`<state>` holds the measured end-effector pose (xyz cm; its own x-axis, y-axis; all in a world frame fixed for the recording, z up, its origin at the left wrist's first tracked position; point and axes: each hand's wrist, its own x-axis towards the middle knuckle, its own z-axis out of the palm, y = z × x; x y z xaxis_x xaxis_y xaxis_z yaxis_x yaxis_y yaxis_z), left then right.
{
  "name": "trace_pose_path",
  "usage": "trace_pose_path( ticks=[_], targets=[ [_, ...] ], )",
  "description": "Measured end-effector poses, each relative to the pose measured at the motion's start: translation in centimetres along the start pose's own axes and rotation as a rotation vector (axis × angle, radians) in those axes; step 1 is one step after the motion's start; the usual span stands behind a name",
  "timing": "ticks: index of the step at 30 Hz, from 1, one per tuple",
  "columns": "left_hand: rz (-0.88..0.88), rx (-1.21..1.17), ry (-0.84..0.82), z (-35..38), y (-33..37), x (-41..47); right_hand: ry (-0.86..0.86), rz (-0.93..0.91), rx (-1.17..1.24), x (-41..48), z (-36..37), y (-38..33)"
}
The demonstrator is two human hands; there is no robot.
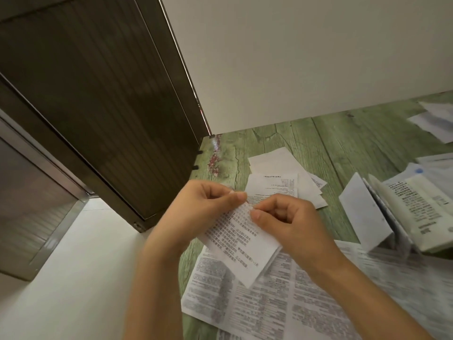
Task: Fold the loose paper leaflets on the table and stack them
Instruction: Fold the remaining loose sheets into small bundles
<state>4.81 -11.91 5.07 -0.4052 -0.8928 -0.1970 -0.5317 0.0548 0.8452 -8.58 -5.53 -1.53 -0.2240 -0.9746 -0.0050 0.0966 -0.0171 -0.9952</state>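
A small printed leaflet [241,244] is held up above the green wood-grain table [343,148]. My left hand [196,212] pinches its top edge between thumb and forefinger. My right hand [291,224] pinches the same edge just to the right, fingers curled. Behind the hands lies a small stack of folded white leaflets [277,177]. Under the held leaflet a large unfolded printed sheet [264,303] is spread flat on the table.
A half-open, creased leaflet [397,214] stands tent-like at the right, with more papers [436,121] at the far right edge. A dark door [98,106] and white wall stand behind the table's left corner. Pale floor shows at the left.
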Motion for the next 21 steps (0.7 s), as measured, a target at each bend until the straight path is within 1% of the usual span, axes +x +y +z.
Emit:
trace_pose_path(
  ticks=[3,4,6,8,9,12,17,21],
  targets=[
    [0.021,-0.130,0.165,-0.4,-0.3,0.1,0.095,-0.004,0.019,0.2,-0.1,0.1],
    [0.019,-0.195,0.172,-0.6,-0.3,0.1,0.146,-0.007,0.050,0.2,-0.2,0.0],
    [-0.007,-0.239,0.055,-0.8,-0.2,-0.1,0.253,-0.007,0.100,0.3,-0.3,0.1],
    [-0.037,-0.168,-0.079,-0.4,-0.2,-0.1,0.332,0.005,0.134,0.4,-0.3,0.1],
    [-0.050,-0.137,-0.119,0.0,-0.2,0.0,0.355,0.010,0.153,0.4,-0.3,0.0],
    [-0.065,-0.141,-0.128,0.9,0.0,0.4,0.356,0.020,0.181,0.5,-0.3,-0.2],
    [-0.024,-0.206,0.033,1.1,0.1,0.9,0.259,0.038,0.152,0.6,-0.5,-0.2],
    [-0.021,-0.241,0.056,1.0,0.1,1.0,0.236,0.004,0.128,0.6,-0.4,-0.1]
  ],
)
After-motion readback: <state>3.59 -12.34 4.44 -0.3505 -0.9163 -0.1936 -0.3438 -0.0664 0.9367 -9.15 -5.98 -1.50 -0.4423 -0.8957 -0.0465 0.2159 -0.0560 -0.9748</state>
